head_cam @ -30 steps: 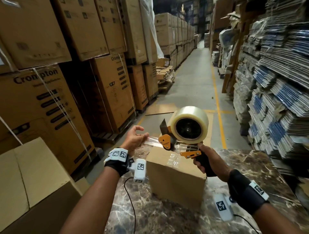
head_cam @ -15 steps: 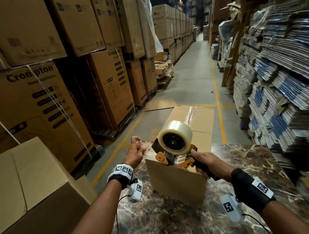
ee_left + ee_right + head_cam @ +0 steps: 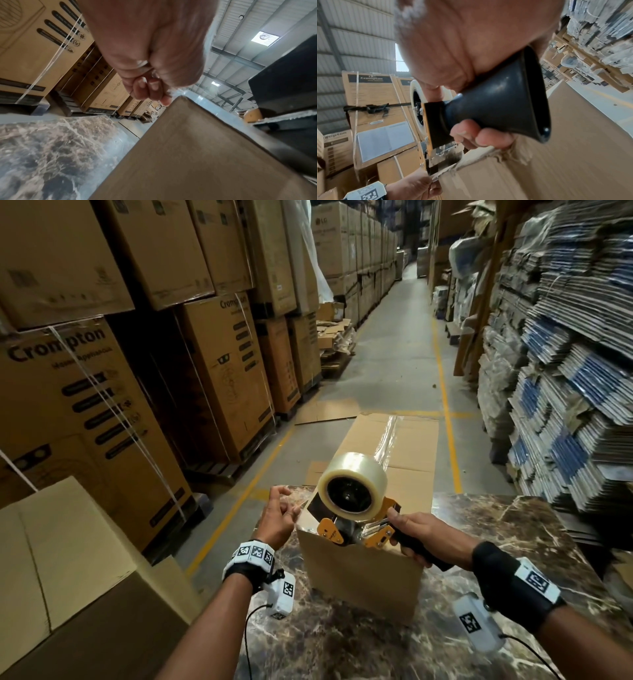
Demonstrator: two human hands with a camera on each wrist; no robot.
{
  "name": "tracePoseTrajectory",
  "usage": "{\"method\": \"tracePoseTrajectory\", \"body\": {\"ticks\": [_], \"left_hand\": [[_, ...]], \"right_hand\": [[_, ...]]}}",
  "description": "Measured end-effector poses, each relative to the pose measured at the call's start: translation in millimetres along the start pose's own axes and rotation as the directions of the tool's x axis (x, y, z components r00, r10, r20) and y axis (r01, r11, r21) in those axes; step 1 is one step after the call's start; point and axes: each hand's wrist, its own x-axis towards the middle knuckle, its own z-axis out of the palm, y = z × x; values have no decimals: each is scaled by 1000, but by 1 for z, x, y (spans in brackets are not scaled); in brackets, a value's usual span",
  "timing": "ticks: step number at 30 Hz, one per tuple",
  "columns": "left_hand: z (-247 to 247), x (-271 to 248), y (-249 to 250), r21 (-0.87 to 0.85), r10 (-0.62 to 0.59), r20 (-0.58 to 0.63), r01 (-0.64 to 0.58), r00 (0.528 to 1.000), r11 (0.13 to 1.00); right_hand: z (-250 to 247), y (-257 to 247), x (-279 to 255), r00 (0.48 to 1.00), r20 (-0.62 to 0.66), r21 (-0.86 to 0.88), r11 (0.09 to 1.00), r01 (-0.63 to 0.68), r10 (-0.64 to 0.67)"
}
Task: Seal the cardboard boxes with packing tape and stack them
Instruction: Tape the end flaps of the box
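Box (image 3: 363, 573) stands on the worktop (image 3: 513, 542) between both hands. Right hand (image 3: 423, 537) grips the tape dispenser (image 3: 352, 508) on the box's near top edge; left hand (image 3: 277, 517) pinches the tape end (image 3: 301, 506) at the box's left corner. Judged: seam runs near to far.

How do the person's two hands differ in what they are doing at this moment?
The right hand grips the black handle of the tape dispenser, fingers wrapped round it; the left hand pinches the clear tape end at its fingertips. The right hand sits over the small box's top right edge; the left hand is beside its upper left corner. Both wear wrist bands with cameras and work on the same box.
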Motion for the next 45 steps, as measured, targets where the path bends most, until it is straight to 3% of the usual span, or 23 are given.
{"method": "tracePoseTrajectory", "body": {"ticks": [8,14,18,20,24,32,39,45], "left_hand": [[16,-8,-3,-157,-64,-39,57,997,986],[10,-16,-24,-41,-142,82,145,987,989],[2,-19,-26,-112,-217,-165,201,962,973],[0,-16,-11,-126,-208,-225,183,952,975],[8,-19,18,12,-231,-170,237,958,972],[10,-23,23,-38,-374,-173,373,911,927],[17,-22,21,-42,-411,-219,413,885,910],[24,-26,23,46,-382,-304,414,873,909]], "right_hand": [[-1,-3,2,999,35,-70,998,4,-1],[-1,-4,-1,999,51,-123,992,20,-14],[-2,-7,-1,997,75,-117,993,14,-5],[-2,-9,-1,996,92,-117,993,18,-7],[-3,-8,-1,995,100,-137,990,23,-9],[1,-19,0,996,92,-281,959,39,-14],[-11,-13,-24,998,55,-405,913,49,-29],[-57,27,-72,1000,6,-269,963,3,-2]]}}
